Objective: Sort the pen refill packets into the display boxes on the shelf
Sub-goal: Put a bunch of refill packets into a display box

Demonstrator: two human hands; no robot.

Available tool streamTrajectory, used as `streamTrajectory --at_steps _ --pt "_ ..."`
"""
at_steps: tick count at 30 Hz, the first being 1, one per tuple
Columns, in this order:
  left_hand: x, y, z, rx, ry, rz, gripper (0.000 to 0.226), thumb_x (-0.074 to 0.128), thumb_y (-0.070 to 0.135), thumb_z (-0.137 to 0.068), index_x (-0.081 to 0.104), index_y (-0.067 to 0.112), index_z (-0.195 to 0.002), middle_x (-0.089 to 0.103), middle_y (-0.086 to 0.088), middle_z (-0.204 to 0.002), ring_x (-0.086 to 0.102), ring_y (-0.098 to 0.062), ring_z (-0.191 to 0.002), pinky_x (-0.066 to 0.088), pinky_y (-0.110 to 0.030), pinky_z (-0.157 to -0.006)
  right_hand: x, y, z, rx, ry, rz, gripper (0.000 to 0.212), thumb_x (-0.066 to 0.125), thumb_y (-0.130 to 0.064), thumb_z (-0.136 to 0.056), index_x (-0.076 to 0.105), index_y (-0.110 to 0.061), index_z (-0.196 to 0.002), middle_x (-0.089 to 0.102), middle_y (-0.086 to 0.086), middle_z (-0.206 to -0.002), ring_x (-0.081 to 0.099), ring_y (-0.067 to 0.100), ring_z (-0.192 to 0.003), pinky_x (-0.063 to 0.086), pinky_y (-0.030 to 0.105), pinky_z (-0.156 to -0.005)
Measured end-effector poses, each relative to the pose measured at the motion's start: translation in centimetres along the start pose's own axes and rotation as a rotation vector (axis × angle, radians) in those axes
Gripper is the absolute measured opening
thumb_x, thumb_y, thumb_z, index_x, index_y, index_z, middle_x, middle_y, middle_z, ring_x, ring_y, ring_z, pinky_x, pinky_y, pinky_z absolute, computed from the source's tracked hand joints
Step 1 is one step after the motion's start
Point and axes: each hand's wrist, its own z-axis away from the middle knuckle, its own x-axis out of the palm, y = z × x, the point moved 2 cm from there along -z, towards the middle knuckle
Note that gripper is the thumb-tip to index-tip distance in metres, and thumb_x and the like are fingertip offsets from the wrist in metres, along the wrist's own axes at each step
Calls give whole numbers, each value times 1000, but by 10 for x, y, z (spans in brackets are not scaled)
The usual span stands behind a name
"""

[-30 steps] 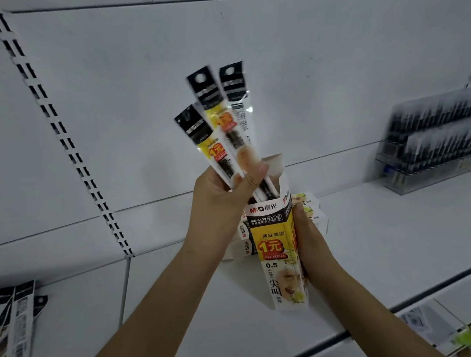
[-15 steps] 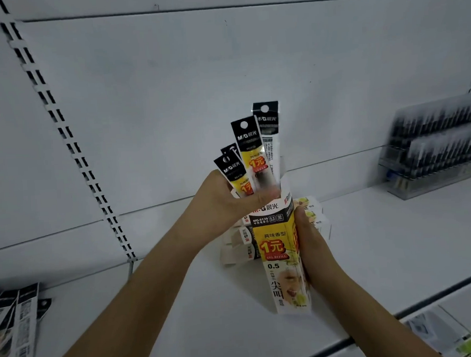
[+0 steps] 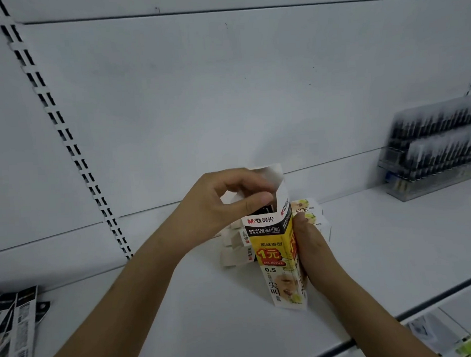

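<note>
1. Over the open top of the box (image 3: 276,255), we are curling our left hand (image 3: 216,206) with thumb and fingers drawn close together around the mouth; whether they are pinching a packet or just pressing on the tops we cannot tell, since the fingers are hiding the contact.
2. Inside the mouth, only the black tops of the refill packets (image 3: 260,211) are showing below our thumb, so they are sitting almost wholly in the box, which is where the task wants them.
3. Against the box's right side, we are wrapping our right hand (image 3: 311,245) around it, gripping it upright and slightly tilted so the packets are dropping straight down instead of jamming.
4. Behind our left fingers, the flap (image 3: 272,173) is standing open and bent back, keeping the mouth free.
5. Just behind the held box, more boxes (image 3: 311,215) are lying on the shelf (image 3: 396,251), some pale ones at the left, near enough for us to reach.
6. Far to the left, loose packets (image 3: 16,331) are lying at the shelf's edge, probably waiting to be sorted.
7. Far to the right, well apart, a clear rack (image 3: 435,151) of dark pens is standing against the back wall.
</note>
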Motion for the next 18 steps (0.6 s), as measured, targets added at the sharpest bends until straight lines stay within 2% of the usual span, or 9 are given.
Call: streamTrajectory --at_steps 2,5,7,10,12,13,15,18 --pt "1 -1 2 -31 -15 -8 19 68 33 -83 75 19 -93 74 7 -90 67 -10 -88 50 -20 -77 -1 2 0 -2 -1 11 57 19 -58 -86 68 -30 -89 75 -9 -90 71 6 -84 53 16 -75" --pt "0 4 6 35 -53 -148 30 76 36 -77 71 24 -104 70 13 -101 64 -10 -97 45 -14 -79 -3 2 0 -10 -4 26 58 21 -59 -86 68 -24 -84 74 -9 -84 70 6 -78 52 15 -71" --pt "0 8 11 153 -95 -382 42 77 50 -74 64 34 -110 64 18 -110 58 -7 -103 41 -17 -83 -5 -1 0 -37 -17 46 64 25 -66 -84 67 -17 -81 74 -4 -82 70 9 -76 53 18 -70" --pt "2 9 15 204 -138 -671 50 66 63 -76 56 40 -119 59 22 -112 48 -4 -105 36 -28 -89 -7 -7 -2 -134 -39 97 81 29 -75 -81 63 -1 -76 69 11 -75 67 20 -69 52 30 -66" --pt "2 7 17 228 -129 -762 47 63 62 -79 59 35 -116 58 19 -106 40 -6 -97 35 -28 -84 -10 -11 -4 -198 -75 162 98 27 -85 -80 59 7 -77 65 19 -73 64 32 -69 50 42 -66" --pt "1 6 17 246 -113 -775 41 62 61 -79 61 34 -110 56 18 -101 37 -7 -93 34 -27 -81 -13 -12 -6 -217 -84 189 101 25 -87 -78 59 7 -77 65 18 -73 63 33 -69 49 43 -66" --pt "1 5 19 285 -67 -745 28 61 57 -79 63 37 -97 53 15 -97 34 -6 -88 34 -26 -77 -20 -16 -10 -246 -82 228 100 23 -88 -77 62 4 -77 66 13 -75 63 25 -67 49 38 -67" --pt "5 2 22 310 -14 -722 19 67 47 -79 68 37 -96 61 17 -102 36 -3 -87 33 -25 -76 -25 -18 -14 -303 -96 274 88 21 -84 -82 64 -7 -80 68 3 -79 64 15 -67 50 29 -65"
